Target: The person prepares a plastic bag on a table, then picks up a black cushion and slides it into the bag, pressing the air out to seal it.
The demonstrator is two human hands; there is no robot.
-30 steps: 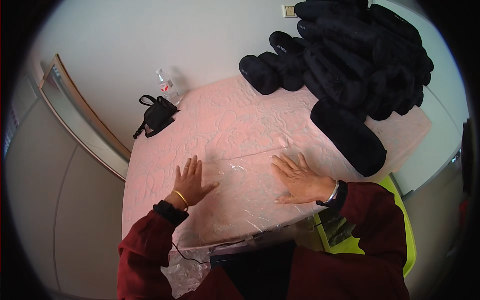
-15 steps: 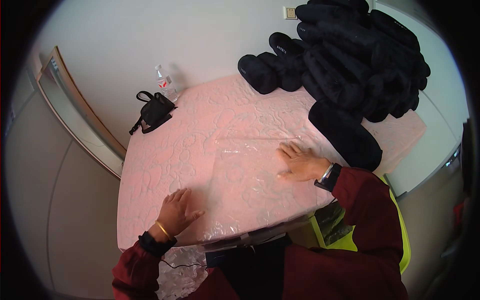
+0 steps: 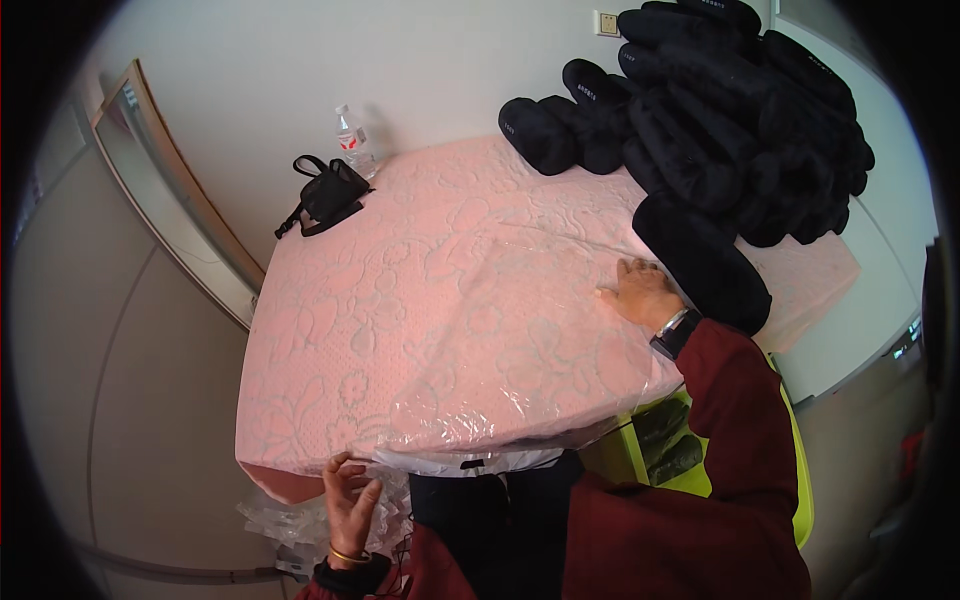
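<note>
Two hands of mine work a clear plastic sheet (image 3: pixel 520 350) that lies crinkled and glossy over the near right part of a pink quilted mattress (image 3: pixel 400 260), whose embossed flower pattern shows through it. My left hand (image 3: pixel 352 505) is at the near edge, fingers curled in a pinching grip on the sheet's hem where it hangs off the mattress. My right hand (image 3: pixel 645 292) rests flat, fingers spread, pressing the sheet down near the right side, just beside a long black padded roll (image 3: pixel 705 262). More such soft black rolls (image 3: pixel 720 110) are heaped at the far right corner. A small black bag (image 3: pixel 328 192) and a clear water bottle (image 3: pixel 350 135) sit at the far left edge. The mattress middle and left lie open.
</note>
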